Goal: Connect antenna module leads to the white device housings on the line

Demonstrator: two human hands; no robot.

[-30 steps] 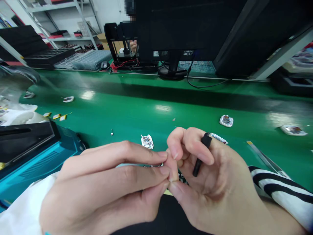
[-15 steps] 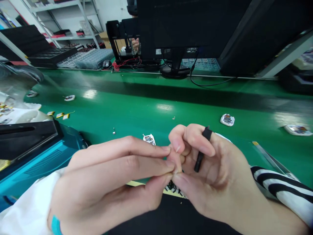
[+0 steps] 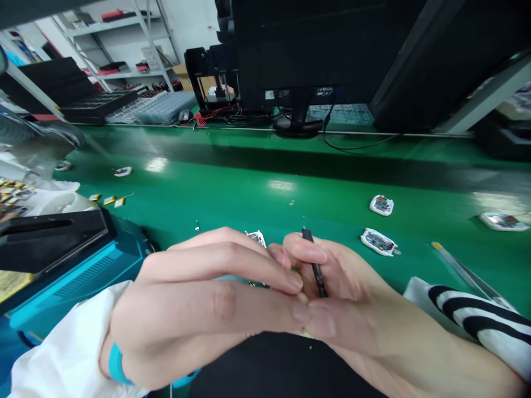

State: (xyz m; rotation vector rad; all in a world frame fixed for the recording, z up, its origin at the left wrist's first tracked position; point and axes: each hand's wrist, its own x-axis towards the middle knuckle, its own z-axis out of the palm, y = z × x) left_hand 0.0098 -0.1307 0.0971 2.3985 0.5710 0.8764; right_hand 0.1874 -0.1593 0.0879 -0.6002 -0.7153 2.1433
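Note:
My left hand (image 3: 215,293) is closed in a pinch, its thumb and fingertips meeting those of my right hand; anything between them is hidden. In my right hand (image 3: 344,293), curled fingers hold a slim black tool (image 3: 317,271) with a narrow pale tip pointing up and away. Just beyond the hands, a white casing with a circuit board inside (image 3: 258,237) lies on the green mat, partly covered by my left fingers. Right of my right hand rests a longer white casing with a board (image 3: 378,242).
Farther back lies another board casing (image 3: 381,205), with one more (image 3: 503,221) at far right, near metal tweezers (image 3: 468,271). A teal and black box (image 3: 78,276) stands at left, by small yellow-edged batteries (image 3: 110,200). A monitor (image 3: 332,50) stands behind.
My right hand has turned and lowered, and the black tool in it has swung left toward the fingertips. My left hand has shifted slightly right, still pinched. The longer casing is now uncovered.

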